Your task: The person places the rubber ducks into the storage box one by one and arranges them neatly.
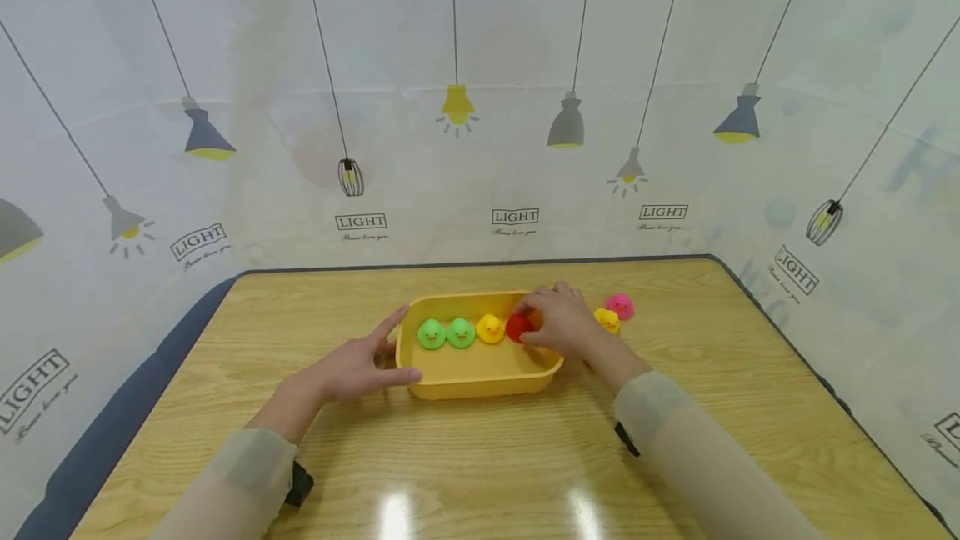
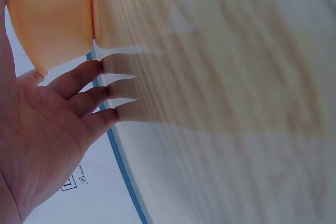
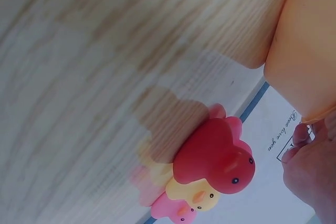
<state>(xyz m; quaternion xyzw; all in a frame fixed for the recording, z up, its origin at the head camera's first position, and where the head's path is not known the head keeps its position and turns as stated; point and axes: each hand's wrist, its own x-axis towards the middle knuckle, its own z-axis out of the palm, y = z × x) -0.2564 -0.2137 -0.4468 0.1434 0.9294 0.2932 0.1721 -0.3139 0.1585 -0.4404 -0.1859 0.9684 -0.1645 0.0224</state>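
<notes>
A yellow plastic basin [image 1: 480, 388] holds a row of rubber ducks: a green duck [image 1: 431, 334], another green duck [image 1: 461, 332], a yellow duck [image 1: 491, 329] and a red duck [image 1: 517, 327] at the right. My right hand [image 1: 561, 322] reaches over the basin's right end and pinches that red duck between thumb and fingers. My left hand [image 1: 360, 367] is spread around the left end, thumb at the front rim and index finger at the back corner. In the left wrist view, its other fingers [image 2: 79, 80] reach out straight beside the basin wall.
Right of the basin, a yellow duck [image 1: 607, 321] and a pink duck [image 1: 620, 305] stand on the wooden table [image 1: 480, 465]. Another red duck [image 3: 215, 156] shows beside them in the right wrist view, hidden by my arm in the head view. A lamp-printed curtain [image 1: 480, 173] surrounds the table.
</notes>
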